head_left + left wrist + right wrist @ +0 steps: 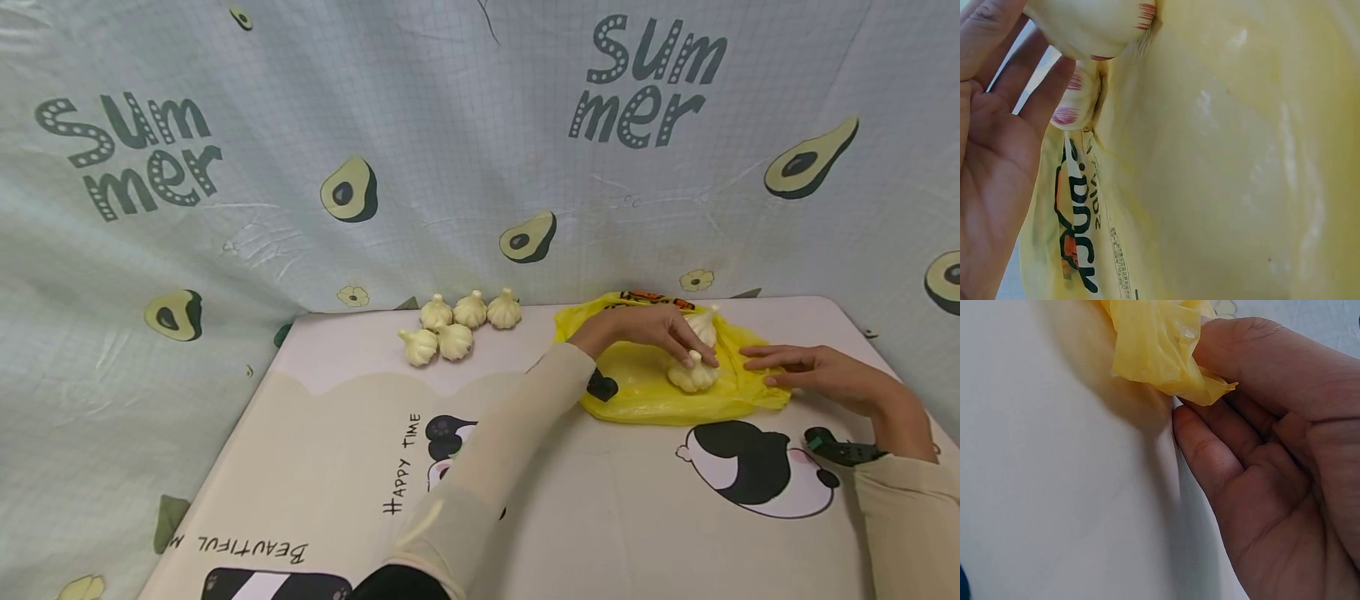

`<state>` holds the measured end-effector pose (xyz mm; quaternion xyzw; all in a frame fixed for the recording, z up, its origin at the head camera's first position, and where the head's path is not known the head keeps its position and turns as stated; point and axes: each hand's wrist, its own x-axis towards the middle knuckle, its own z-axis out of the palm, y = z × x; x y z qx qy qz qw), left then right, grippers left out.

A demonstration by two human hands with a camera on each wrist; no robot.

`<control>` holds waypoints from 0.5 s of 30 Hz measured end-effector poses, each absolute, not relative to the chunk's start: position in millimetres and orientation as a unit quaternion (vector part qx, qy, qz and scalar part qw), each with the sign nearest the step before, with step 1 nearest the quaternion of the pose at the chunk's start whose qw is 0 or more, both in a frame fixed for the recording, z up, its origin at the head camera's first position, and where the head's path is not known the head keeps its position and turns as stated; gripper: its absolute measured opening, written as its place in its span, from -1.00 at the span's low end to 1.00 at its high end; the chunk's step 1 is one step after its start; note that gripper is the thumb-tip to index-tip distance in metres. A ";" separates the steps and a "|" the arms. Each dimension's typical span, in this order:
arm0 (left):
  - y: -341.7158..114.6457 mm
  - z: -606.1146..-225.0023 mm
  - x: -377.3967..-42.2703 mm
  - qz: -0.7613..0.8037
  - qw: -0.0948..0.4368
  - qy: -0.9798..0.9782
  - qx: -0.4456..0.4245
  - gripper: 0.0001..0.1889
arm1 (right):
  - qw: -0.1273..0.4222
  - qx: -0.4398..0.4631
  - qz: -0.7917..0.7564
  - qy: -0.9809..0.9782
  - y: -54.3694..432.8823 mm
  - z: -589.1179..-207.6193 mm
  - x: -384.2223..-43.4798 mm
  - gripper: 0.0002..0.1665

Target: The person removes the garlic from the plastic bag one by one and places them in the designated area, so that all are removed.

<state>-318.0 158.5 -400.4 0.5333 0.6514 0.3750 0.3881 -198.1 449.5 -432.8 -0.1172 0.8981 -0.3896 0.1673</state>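
My left hand [660,327] pinches a white garlic bulb [692,375] by its top, over the yellow plastic bag [637,383]. A second garlic bulb [703,325] sits on the bag just behind those fingers. In the left wrist view, the held garlic bulb [1094,28] shows purple-red streaks, and the printed side of the bag [1210,187] hangs below. At the bag's right end is my right hand [836,375]; the right wrist view shows its thumb and fingers pinching a crumpled edge of the bag [1157,350].
Several garlic bulbs [454,342] stand grouped at the back of the table, left of the bag. The table [322,450] has a printed cartoon cover. A curtain [420,117] with avocado prints hangs right behind its back edge.
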 end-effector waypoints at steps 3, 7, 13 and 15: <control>155.7 -399.6 -317.6 0.381 0.382 0.651 0.535 -0.67 | 0.166 -0.116 -0.387 0.900 449.9 -433.4 -198.8 -0.50; 148.0 -394.8 -316.4 0.384 0.351 0.654 0.548 -0.68 | 0.167 -0.115 -0.391 0.898 449.9 -433.0 -199.6 -0.50; 135.5 -387.8 -312.2 0.379 0.327 0.658 0.563 -0.69 | 0.171 -0.115 -0.388 0.898 450.2 -432.3 -199.9 -0.49; 131.2 -383.7 -310.0 0.370 0.318 0.663 0.567 -0.68 | 0.172 -0.114 -0.382 0.901 450.3 -432.1 -200.2 -0.49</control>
